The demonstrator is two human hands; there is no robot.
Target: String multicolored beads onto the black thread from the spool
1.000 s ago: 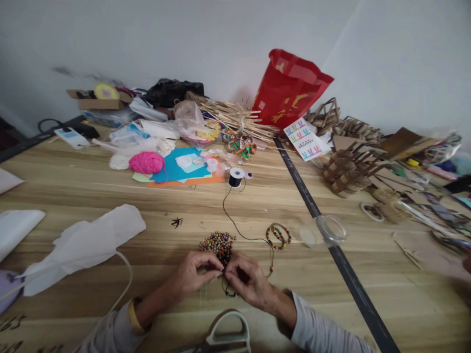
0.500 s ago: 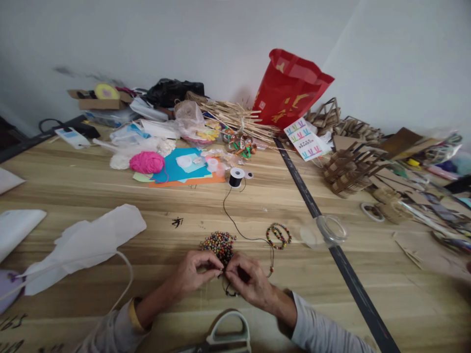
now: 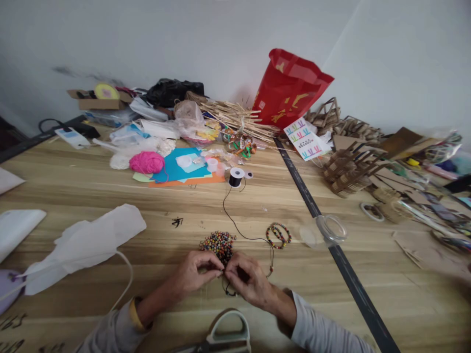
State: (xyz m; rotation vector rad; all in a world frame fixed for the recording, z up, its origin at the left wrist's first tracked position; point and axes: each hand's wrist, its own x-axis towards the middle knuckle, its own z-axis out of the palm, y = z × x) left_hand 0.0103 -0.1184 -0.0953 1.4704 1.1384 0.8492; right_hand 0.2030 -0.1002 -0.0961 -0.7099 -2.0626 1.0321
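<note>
Low in the frame's middle, the left hand (image 3: 194,272) and right hand (image 3: 247,280) meet fingertip to fingertip, each grip pinching the black cord (image 3: 235,226) just below the bead pile (image 3: 218,243) on the table (image 3: 73,186); its spool (image 3: 236,177) stands above.

— What is being worked on?
— A thin black cord (image 3: 239,230), slack. It runs from a small spool (image 3: 236,177) standing at twelve o'clock, curves down the tabletop and ends pinched between the fingertips of both hands.
— And the beads?
— A loose heap of beads (image 3: 218,242) in many colours lies just past the fingertips, touching them. A few are threaded on the cord at three o'clock of the heap.
</note>
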